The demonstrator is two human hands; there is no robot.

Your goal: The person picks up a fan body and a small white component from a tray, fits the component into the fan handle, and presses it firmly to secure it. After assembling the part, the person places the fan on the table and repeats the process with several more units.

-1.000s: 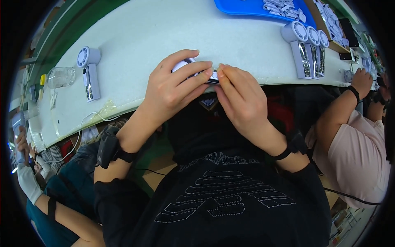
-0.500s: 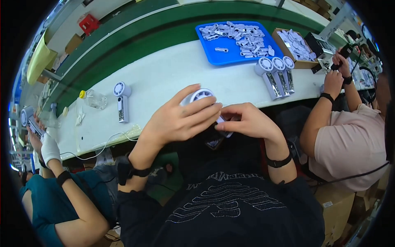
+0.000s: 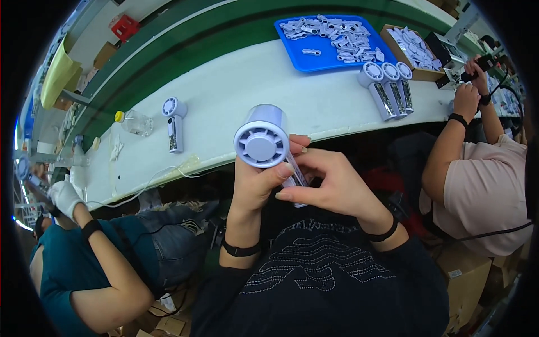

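Note:
A pale lavender handheld fan (image 3: 261,147) is in both my hands, held off the table's front edge above my lap, its round grille facing me. My left hand (image 3: 250,182) is closed round it just below the head, thumb on the front. Lower down, my right hand (image 3: 339,182) pinches the handle between thumb and fingers. Part of the handle is hidden by my fingers. On the table to the left lies a similar fan (image 3: 174,126) with its handle's inside showing. Three more fans (image 3: 382,92) lie side by side at the right, handles also uncovered.
A blue tray (image 3: 306,63) of small lavender parts stands at the back, beside a cardboard box (image 3: 418,74) of handle covers. A yellow-capped bottle (image 3: 136,123) and white cable (image 3: 149,191) are at left. Co-workers sit on either side, one with a gloved hand (image 3: 65,197).
My left hand has shifted from over the fan's head to below it, and the fan has turned so its grille faces me. My right hand stays at the handle. The view has shifted slightly.

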